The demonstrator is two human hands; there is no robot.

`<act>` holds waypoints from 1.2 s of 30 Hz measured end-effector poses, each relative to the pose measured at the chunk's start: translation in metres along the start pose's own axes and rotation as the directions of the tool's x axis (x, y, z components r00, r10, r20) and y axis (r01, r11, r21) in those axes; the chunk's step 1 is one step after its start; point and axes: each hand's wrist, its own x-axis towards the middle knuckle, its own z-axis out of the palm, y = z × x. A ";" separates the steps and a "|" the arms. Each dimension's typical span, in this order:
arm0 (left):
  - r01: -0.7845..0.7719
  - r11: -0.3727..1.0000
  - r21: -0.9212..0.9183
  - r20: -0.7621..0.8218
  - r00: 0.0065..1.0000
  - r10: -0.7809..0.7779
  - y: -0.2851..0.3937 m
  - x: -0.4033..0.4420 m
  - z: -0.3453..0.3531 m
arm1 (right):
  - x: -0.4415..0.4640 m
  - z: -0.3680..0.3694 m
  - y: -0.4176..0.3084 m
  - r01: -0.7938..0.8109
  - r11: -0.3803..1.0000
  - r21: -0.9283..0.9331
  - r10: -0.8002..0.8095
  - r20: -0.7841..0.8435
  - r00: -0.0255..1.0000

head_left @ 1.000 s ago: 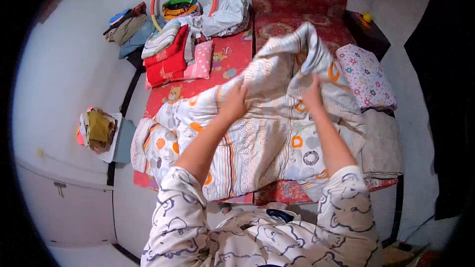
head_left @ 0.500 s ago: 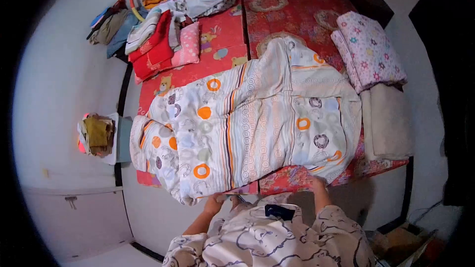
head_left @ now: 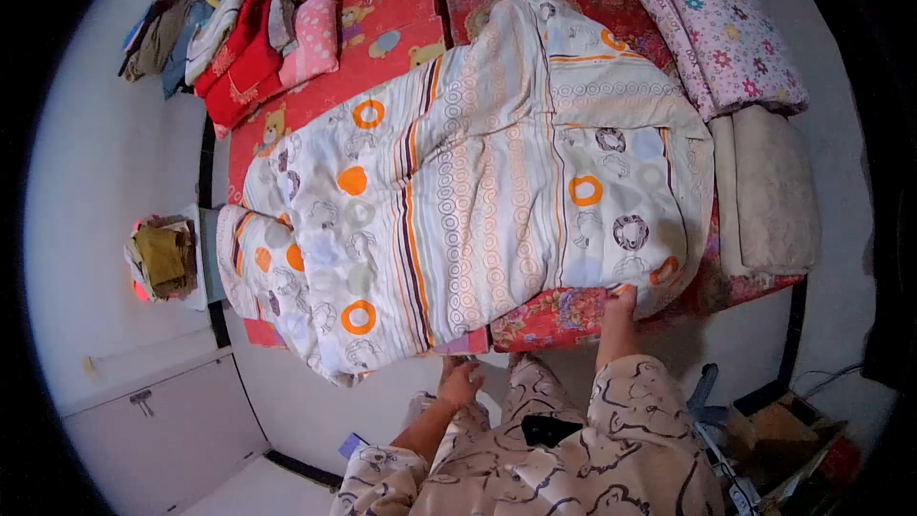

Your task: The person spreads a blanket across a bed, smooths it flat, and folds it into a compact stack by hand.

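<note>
A ring-and-stripe-patterned quilt (head_left: 478, 201) is spread across the red bed covering (head_left: 339, 81). Its near right edge is touched by the right hand (head_left: 619, 313); finger closure there cannot be told. The left hand (head_left: 461, 384) is held off the quilt's near edge, fingers loosely apart.

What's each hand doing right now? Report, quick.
Left hand: loosely open, off the blanket, nothing visible in it.
Right hand: at the blanket's near edge; whether it grips cannot be told.
</note>
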 end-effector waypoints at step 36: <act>-0.275 0.950 0.151 -0.099 0.952 0.291 0.089 0.101 -0.081 | -0.200 0.080 0.132 0.729 -0.648 -0.220 0.506 0.591 0.629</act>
